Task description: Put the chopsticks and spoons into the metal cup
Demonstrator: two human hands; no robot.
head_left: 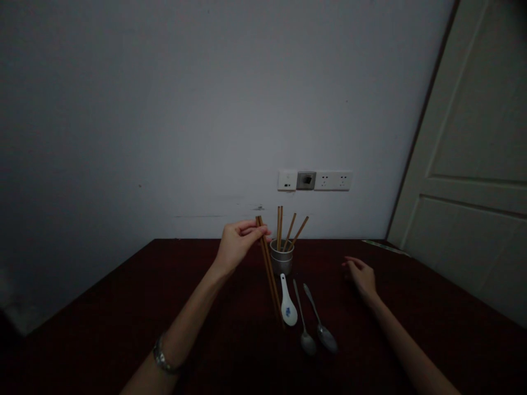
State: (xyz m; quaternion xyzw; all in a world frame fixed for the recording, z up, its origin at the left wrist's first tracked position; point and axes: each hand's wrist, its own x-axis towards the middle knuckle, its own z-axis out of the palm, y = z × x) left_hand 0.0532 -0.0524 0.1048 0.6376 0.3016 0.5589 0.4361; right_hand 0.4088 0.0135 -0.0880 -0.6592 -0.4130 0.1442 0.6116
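My left hand [241,241] pinches a pair of wooden chopsticks [269,274] near their upper ends; they slant down and to the right. Just right of those fingers stands a metal cup [282,263] with several chopsticks [280,227] upright or leaning in it. In front of the cup lies a white ceramic spoon [289,310] with a blue mark. Beside it are a long-handled metal spoon [307,340] and a larger metal spoon [326,336]. My right hand [360,278] rests on the table at the right, fingers loosely bent and apart from the utensils, with no object visible in it.
The dark red table [164,285] meets a grey wall [206,109] at the back. Wall sockets [332,180] and a switch [306,180] sit above the cup. A pale door [473,164] stands at the right, and a thin strip [385,247] lies by the back right edge.
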